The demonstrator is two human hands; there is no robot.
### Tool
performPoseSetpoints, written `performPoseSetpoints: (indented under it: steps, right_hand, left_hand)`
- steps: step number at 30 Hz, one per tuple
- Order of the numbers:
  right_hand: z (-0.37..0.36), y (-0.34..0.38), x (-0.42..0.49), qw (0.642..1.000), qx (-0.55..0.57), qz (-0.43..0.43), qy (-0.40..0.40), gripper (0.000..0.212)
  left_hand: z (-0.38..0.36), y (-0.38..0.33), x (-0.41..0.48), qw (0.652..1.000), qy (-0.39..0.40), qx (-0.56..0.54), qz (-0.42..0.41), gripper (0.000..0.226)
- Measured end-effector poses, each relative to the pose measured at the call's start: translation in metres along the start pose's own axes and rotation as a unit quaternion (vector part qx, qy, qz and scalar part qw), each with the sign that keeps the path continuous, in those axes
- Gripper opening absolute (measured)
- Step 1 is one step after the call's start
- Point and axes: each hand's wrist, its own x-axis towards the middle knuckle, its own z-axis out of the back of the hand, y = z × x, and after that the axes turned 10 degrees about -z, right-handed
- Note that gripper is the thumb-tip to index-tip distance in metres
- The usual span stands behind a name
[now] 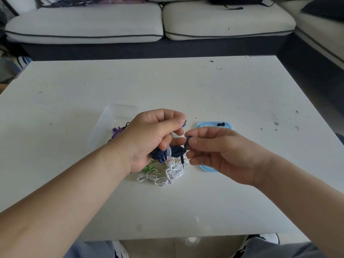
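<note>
my left fingers (163,118) grip the blue cable (176,152), almost wound; my right fingers (204,131) pinch its last loop. below it, white cables (167,174) lie loose.

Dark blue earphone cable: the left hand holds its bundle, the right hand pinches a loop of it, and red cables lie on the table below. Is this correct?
Not fully. The head view shows white cables, not red ones, on the table below. The left hand holds the dark blue earphone cable bundle and the right hand pinches a loop of it.
</note>
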Motion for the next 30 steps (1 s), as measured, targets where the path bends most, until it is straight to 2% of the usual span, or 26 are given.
performPoseSetpoints:
  steps: [3, 9, 23, 28, 30]
  right_hand:
    - [0.0015, -0.0004, 0.0009, 1.0, 0.005, 0.007, -0.005, 0.025]
    - [0.0042, -0.0015, 0.0019, 0.998, 0.018, 0.036, -0.044, 0.023]
    - [0.0087, -0.001, 0.0035, 0.997, 0.002, 0.047, -0.056, 0.019]
    - [0.0069, -0.005, 0.0037, 0.984, -0.119, 0.101, -0.09, 0.01]
    - [0.0047, -0.0068, 0.0048, 0.982, -0.128, 0.107, -0.088, 0.01]
  left_hand:
    - [-0.0002, 0.0011, 0.0013, 1.0, -0.002, 0.0, 0.001, 0.008]
    - [0.0012, -0.0028, 0.0017, 0.999, 0.018, -0.027, 0.004, 0.027]
    - [0.0022, -0.0008, 0.0017, 0.998, -0.002, -0.05, -0.026, 0.016]
    - [0.0027, -0.0024, 0.001, 0.999, -0.016, -0.046, -0.016, 0.01]
    - [0.0028, -0.0019, 0.0008, 0.999, -0.019, -0.042, -0.021, 0.011]
